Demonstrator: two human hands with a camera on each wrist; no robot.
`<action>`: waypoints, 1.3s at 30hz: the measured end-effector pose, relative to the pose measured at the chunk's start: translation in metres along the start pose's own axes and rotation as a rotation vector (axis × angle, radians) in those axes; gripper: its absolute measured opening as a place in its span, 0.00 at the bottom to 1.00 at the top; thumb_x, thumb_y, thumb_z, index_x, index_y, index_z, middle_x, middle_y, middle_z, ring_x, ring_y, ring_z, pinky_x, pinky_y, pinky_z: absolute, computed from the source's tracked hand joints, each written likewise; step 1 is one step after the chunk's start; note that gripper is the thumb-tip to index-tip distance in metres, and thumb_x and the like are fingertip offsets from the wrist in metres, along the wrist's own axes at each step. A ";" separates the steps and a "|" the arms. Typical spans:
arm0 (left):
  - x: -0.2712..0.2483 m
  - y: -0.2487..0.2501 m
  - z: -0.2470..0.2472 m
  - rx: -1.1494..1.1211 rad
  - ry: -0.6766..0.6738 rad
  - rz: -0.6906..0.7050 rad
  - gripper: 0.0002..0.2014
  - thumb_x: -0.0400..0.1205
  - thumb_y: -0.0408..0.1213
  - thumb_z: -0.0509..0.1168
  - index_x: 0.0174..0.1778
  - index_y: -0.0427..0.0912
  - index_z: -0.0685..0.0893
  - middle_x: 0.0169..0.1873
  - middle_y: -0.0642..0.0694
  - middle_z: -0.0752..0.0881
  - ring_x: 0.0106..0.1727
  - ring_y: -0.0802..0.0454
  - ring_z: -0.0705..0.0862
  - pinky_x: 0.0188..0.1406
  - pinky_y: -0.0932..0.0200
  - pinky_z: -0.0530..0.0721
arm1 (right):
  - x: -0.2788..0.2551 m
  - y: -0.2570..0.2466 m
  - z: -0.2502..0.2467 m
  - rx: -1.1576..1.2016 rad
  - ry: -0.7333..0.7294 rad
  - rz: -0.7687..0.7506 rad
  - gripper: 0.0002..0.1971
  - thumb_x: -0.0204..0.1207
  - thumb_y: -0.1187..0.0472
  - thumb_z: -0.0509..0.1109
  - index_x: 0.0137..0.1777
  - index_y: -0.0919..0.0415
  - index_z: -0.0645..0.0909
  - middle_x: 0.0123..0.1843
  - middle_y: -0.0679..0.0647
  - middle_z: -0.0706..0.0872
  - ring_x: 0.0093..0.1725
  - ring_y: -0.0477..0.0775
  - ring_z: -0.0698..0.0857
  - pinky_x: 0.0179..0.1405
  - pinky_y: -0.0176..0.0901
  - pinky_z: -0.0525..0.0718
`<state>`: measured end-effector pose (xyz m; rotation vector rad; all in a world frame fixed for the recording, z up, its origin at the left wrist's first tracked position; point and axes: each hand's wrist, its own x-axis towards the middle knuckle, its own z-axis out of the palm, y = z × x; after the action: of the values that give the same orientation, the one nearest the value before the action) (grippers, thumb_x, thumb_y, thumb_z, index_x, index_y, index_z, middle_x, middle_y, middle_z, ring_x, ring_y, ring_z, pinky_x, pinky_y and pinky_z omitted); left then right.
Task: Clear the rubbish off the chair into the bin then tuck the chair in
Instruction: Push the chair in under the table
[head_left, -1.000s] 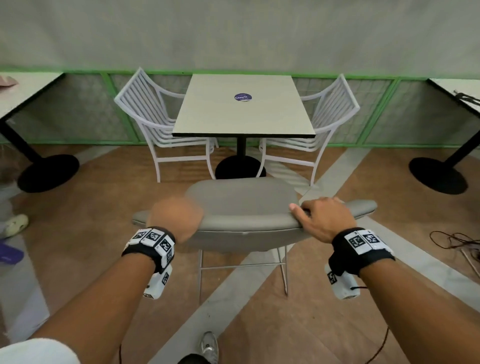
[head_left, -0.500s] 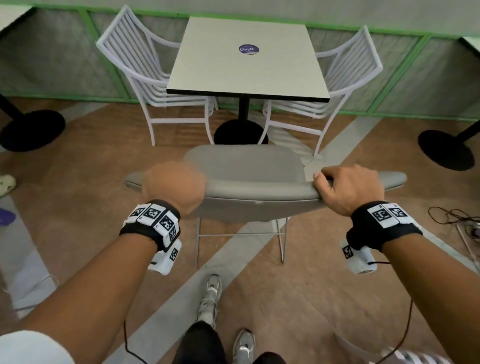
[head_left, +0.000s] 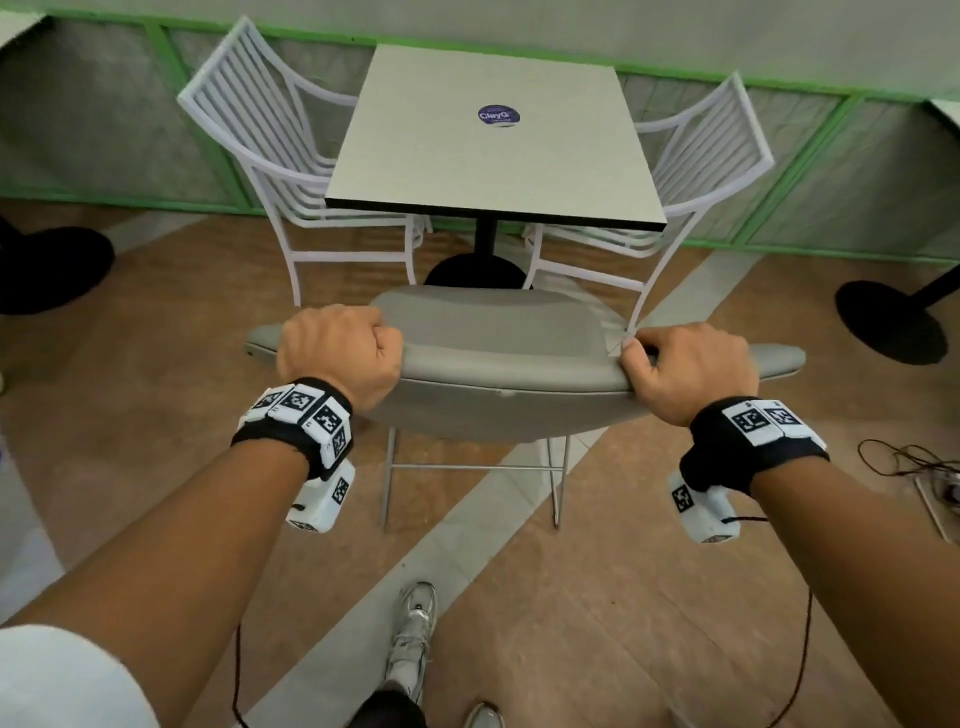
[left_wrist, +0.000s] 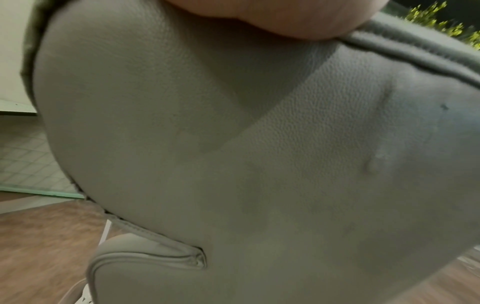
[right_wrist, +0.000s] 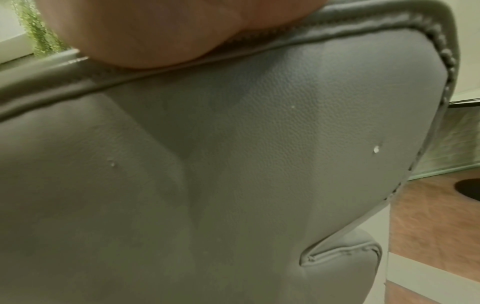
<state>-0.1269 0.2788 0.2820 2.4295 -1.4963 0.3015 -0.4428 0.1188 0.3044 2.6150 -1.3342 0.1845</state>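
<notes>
- A white sneaker (head_left: 413, 639) is showing low on the brown floor (head_left: 156, 374), and it is sitting lower in the head view than half a second ago, with a second shoe tip just beside it at the bottom edge.
- The left hand (head_left: 337, 358) is gripping the top edge of the grey padded chair (head_left: 498, 332), fingers curled over the backrest into a tight fist; a moment ago it was blurred, and it is now sharp.
- The right hand (head_left: 688, 366) is gripping the same edge toward the chair's right end, fingers wrapped over it, as before.
- Both wrist views are filling with the grey leather of the backrest (left_wrist: 259, 164) (right_wrist: 233, 164), the palm pressing at the top.
- The chair's seat is lying bare, and its front edge is now reaching the black table base (head_left: 478, 270), nearer than before.
- The square table (head_left: 498, 140) is standing beyond, with a white slatted chair (head_left: 270, 145) on either side.
</notes>
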 end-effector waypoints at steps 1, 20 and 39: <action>0.007 -0.001 0.002 0.005 0.003 0.002 0.18 0.73 0.47 0.49 0.28 0.43 0.80 0.24 0.46 0.80 0.27 0.39 0.77 0.27 0.56 0.63 | 0.007 0.000 0.001 0.003 0.000 0.007 0.24 0.81 0.39 0.52 0.41 0.51 0.86 0.29 0.54 0.80 0.31 0.63 0.77 0.28 0.44 0.65; 0.131 -0.007 0.037 -0.002 -0.002 -0.008 0.18 0.77 0.51 0.48 0.45 0.49 0.82 0.27 0.48 0.82 0.31 0.41 0.79 0.36 0.52 0.74 | 0.137 0.012 0.035 0.052 0.015 0.046 0.23 0.77 0.40 0.50 0.36 0.51 0.82 0.25 0.52 0.77 0.30 0.63 0.77 0.29 0.44 0.67; 0.246 -0.019 0.076 0.016 0.029 -0.026 0.21 0.77 0.51 0.47 0.39 0.48 0.85 0.24 0.47 0.81 0.29 0.42 0.78 0.30 0.56 0.66 | 0.252 0.018 0.059 0.177 0.096 0.049 0.17 0.79 0.42 0.55 0.52 0.46 0.84 0.44 0.52 0.91 0.44 0.64 0.86 0.36 0.46 0.71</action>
<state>0.0021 0.0551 0.2856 2.4446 -1.4547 0.3430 -0.3086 -0.1031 0.2995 2.6779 -1.4088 0.4492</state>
